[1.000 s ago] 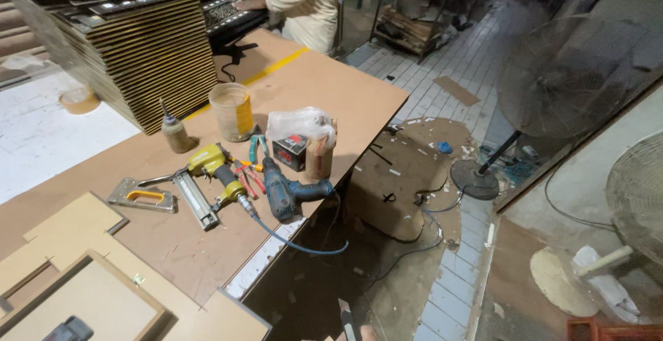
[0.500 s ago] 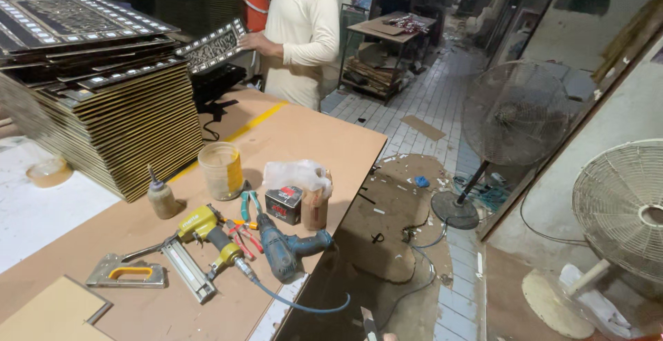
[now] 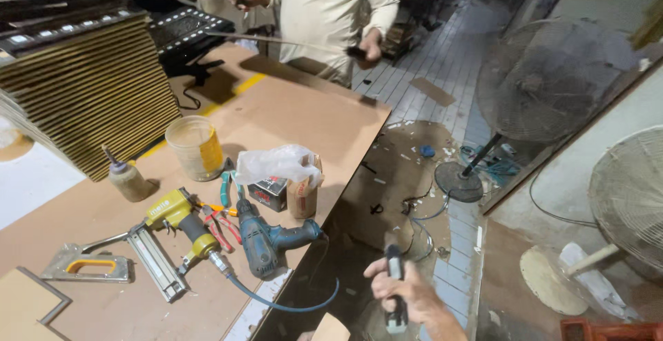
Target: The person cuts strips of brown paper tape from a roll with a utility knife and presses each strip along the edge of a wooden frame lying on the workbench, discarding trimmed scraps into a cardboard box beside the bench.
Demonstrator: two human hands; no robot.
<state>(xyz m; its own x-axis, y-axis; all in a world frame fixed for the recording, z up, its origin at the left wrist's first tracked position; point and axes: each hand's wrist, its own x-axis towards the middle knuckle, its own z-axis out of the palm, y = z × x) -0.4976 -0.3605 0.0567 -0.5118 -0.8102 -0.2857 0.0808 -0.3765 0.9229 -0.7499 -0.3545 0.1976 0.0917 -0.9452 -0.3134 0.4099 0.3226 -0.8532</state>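
My right hand (image 3: 407,291) comes up from the bottom edge, just off the table's near right corner, closed around a slim dark tool (image 3: 395,292) with a pale lower end. What kind of tool it is I cannot make out. My left hand is out of view. Nearest to my hand on the brown table (image 3: 304,116) lies a blue power drill (image 3: 269,241), with its blue cable (image 3: 290,305) looping over the edge. Beside the drill lie a yellow nail gun (image 3: 176,216) and red-handled pliers (image 3: 219,230).
A person in a cream shirt (image 3: 331,9) stands at the table's far end holding a long thin strip. Also on the table: a staple gun (image 3: 86,268), glue bottle (image 3: 128,178), plastic tub (image 3: 195,146), bagged boxes (image 3: 280,168), stacked panels (image 3: 90,99). Two floor fans (image 3: 545,82) (image 3: 632,196) stand right.
My right hand with the dark tool has come into view at the bottom. The view has moved closer to the table's far end, and the other person now holds a long strip.
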